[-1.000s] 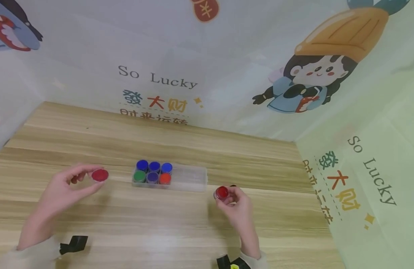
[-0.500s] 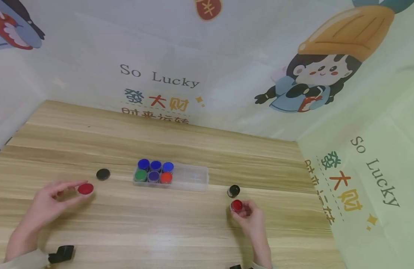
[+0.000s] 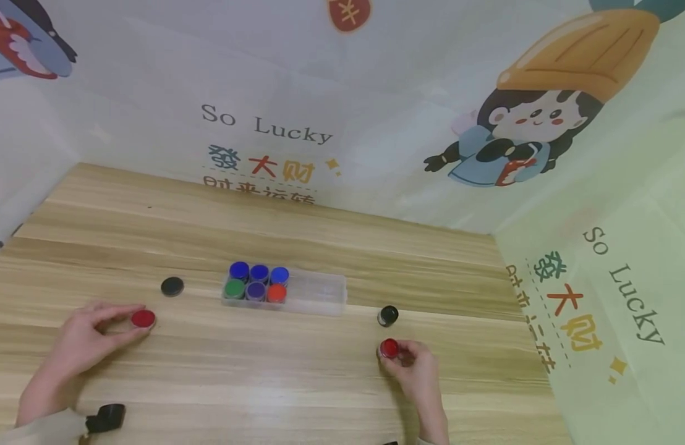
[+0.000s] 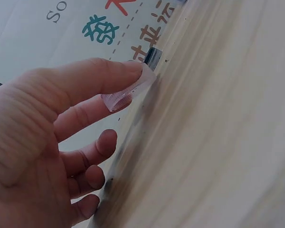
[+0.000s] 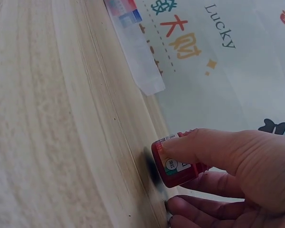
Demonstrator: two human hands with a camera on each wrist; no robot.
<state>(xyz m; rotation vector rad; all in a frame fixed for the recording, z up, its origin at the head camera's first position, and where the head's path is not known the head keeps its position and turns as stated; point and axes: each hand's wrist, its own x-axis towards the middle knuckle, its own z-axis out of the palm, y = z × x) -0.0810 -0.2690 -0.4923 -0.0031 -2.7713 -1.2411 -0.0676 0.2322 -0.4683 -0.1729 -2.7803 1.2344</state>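
Observation:
My left hand (image 3: 86,343) pinches a red paint-jar lid (image 3: 143,319) between thumb and fingers at the table's left. In the left wrist view the lid's clear rim (image 4: 133,90) shows, tilted close over the wood. At the right, my right hand (image 3: 419,374) holds a small uncapped jar of red paint (image 3: 389,348) by its sides; its label faces the right wrist view, its base close to the tabletop. Just behind that jar stands a small black paint jar (image 3: 387,316). A round black lid (image 3: 172,286) lies behind and right of the red lid.
A clear plastic box (image 3: 318,290) sits mid-table; its left half holds several capped paint jars in blue, purple, green and orange-red. Printed cloth (image 3: 376,161) rises behind the wooden table (image 3: 264,364) and along its sides.
Left hand and red lid have moved left and down toward the table, uncovering the black lid. Right hand and red jar have shifted right and nearer, leaving the black jar in view.

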